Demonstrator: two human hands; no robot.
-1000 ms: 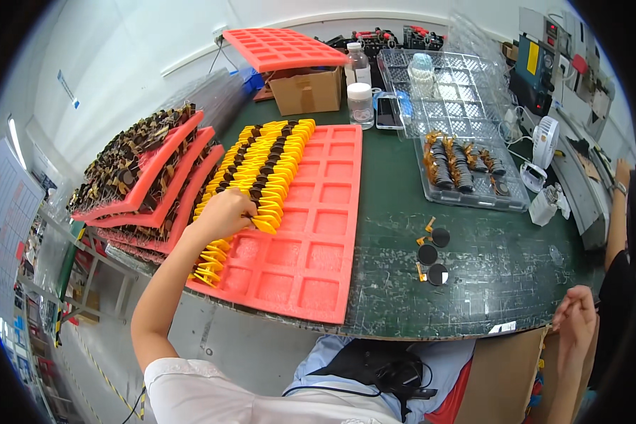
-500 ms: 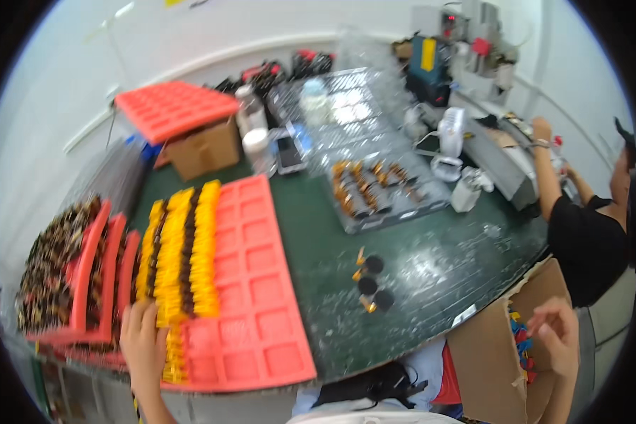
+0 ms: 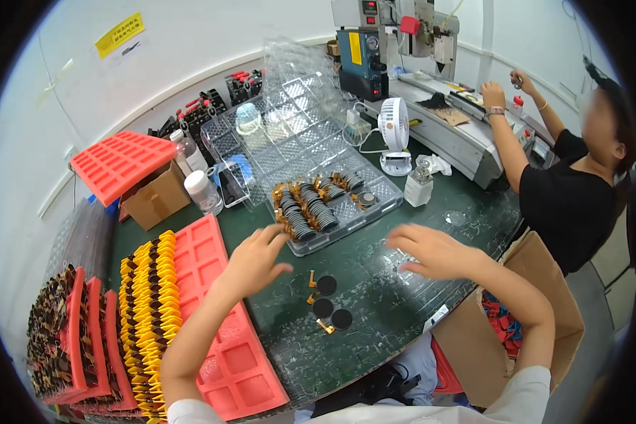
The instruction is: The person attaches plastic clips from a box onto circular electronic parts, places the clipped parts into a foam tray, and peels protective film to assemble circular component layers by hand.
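Observation:
My left hand (image 3: 256,263), fingers spread, reaches to the near left corner of a clear plastic case (image 3: 357,230); nothing shows in it. Rows of dark round discs with orange ribbon tails (image 3: 297,214) stand on edge in the case. Whether my fingertips touch them I cannot tell. My right hand (image 3: 434,249) hovers above the green table, right of the case, open with thumb apart. Between my hands and nearer to me, three loose black discs with small orange tails (image 3: 323,308) lie flat on the tabletop.
At the left are a red compartment tray (image 3: 244,392), rows of yellow and dark pieces (image 3: 148,311) and upright red trays (image 3: 74,339). A cardboard box (image 3: 473,353) holds red and blue pieces. A white fan (image 3: 393,127) stands behind; a person in black (image 3: 572,205) works at right.
My left hand has moved from the yellow pieces to the plastic case. My right hand has come from over the cardboard box to above the table. The view has shifted.

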